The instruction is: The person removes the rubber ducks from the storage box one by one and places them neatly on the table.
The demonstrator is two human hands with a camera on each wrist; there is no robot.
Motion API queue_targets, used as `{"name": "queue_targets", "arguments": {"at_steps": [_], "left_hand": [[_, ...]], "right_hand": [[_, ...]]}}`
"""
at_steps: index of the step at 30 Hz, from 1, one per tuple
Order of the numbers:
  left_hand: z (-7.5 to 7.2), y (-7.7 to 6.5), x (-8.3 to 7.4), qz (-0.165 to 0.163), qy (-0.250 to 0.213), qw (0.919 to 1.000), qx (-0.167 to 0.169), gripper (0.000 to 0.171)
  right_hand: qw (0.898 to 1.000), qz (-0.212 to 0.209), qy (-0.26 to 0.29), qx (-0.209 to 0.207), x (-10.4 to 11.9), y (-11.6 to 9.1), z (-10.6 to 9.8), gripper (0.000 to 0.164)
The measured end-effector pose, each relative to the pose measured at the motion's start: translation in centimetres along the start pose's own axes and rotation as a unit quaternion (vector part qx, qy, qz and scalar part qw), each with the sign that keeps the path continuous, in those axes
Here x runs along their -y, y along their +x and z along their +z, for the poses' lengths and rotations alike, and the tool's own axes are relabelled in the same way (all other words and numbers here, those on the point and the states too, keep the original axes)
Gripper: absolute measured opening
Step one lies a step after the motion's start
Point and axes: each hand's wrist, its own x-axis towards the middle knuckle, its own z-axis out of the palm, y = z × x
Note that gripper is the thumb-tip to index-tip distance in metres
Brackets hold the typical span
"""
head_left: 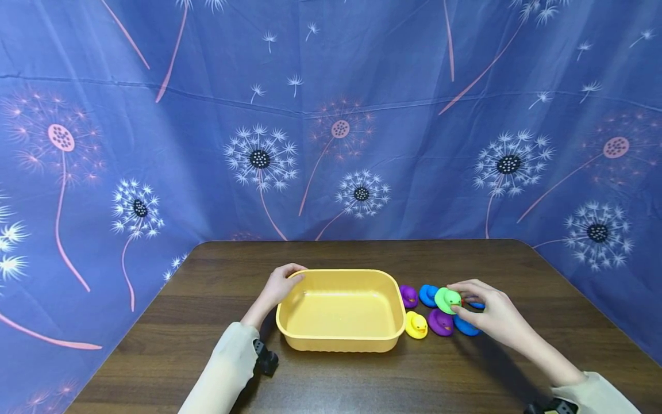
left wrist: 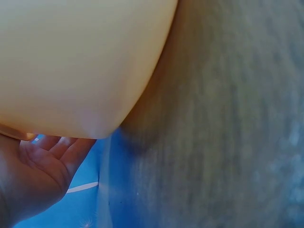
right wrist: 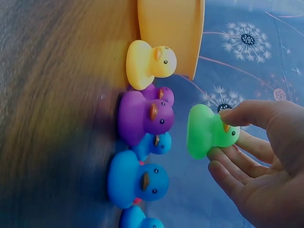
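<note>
At the far left corner of a yellow plastic basin (head_left: 341, 344), my left hand (head_left: 279, 285) grips the rim, thumb over the edge. In the left wrist view the fingers of that hand (left wrist: 40, 175) lie against the basin's outer wall. My right hand (head_left: 491, 313) pinches a green rubber duck (right wrist: 204, 133) between thumb and fingers, raised above the other ducks. Below and beside it sit a front purple duck (right wrist: 142, 118), a yellow duck (right wrist: 145, 65), a front blue duck (right wrist: 128, 179) and a back blue duck (head_left: 428, 295).
Another purple duck (head_left: 408, 296) sits by the basin's right side. One more blue duck (head_left: 477, 304) is partly hidden behind my right hand, with a bit of red near it. The brown wooden table (head_left: 331, 382) ends at a blue dandelion-print cloth (head_left: 320, 75).
</note>
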Motion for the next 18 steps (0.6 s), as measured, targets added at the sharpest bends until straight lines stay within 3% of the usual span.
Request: {"name": "queue_targets", "arguments": {"at_steps": [8, 18], "left_hand": [[0.0, 0.0, 0.0, 0.001, 0.0, 1.0, 0.001, 0.015], [0.1, 0.1, 0.2, -0.007, 0.002, 1.0, 0.004, 0.015]], "right_hand": [[1.0, -0.008, -0.006, -0.02, -1.2, -0.6, -0.6, 0.036], [0.999, 0.02, -0.016, -0.028, -2.5, -1.7, -1.5, 0.037]]}}
